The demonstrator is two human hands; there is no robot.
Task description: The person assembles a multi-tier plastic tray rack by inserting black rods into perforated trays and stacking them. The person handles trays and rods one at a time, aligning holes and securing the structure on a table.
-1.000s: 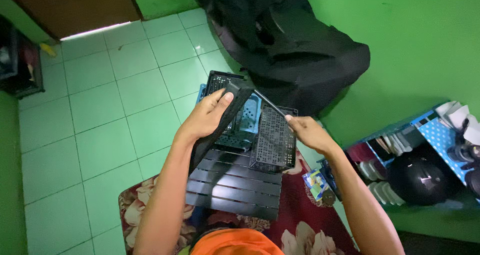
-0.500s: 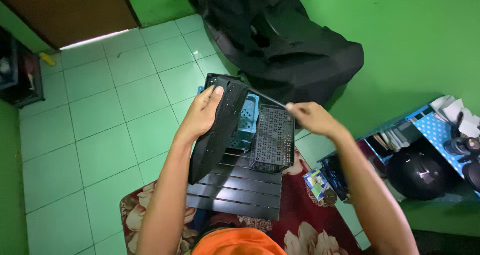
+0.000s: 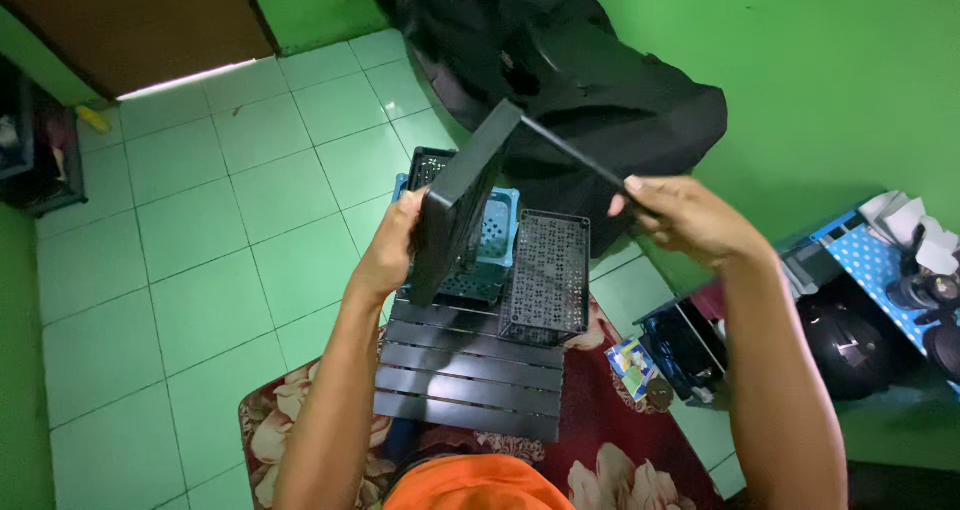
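My left hand [image 3: 388, 252] grips the lower edge of a black flat panel [image 3: 462, 196], held tilted and edge-on above the floor. My right hand [image 3: 684, 214] pinches a thin black rod or flap [image 3: 572, 152] that runs from the panel's top corner. Below them a black slatted board [image 3: 470, 375] lies on a red floral mat [image 3: 620, 450]. A black perforated tray [image 3: 546, 274] rests on the board, with a light blue perforated basket [image 3: 498, 222] and another dark tray [image 3: 428, 167] behind it.
A big black bag [image 3: 580, 80] slumps against the green wall. At the right stand a blue shelf rack [image 3: 870, 260] with a dark helmet [image 3: 850, 345] and a small colourful packet [image 3: 633, 362]. Pale green floor tiles [image 3: 200, 230] stretch left toward a brown door [image 3: 140, 20].
Both hands have lifted the panel and moved apart. The panel has tipped more edge-on, and my right hand has pulled the thin black piece out to the right.
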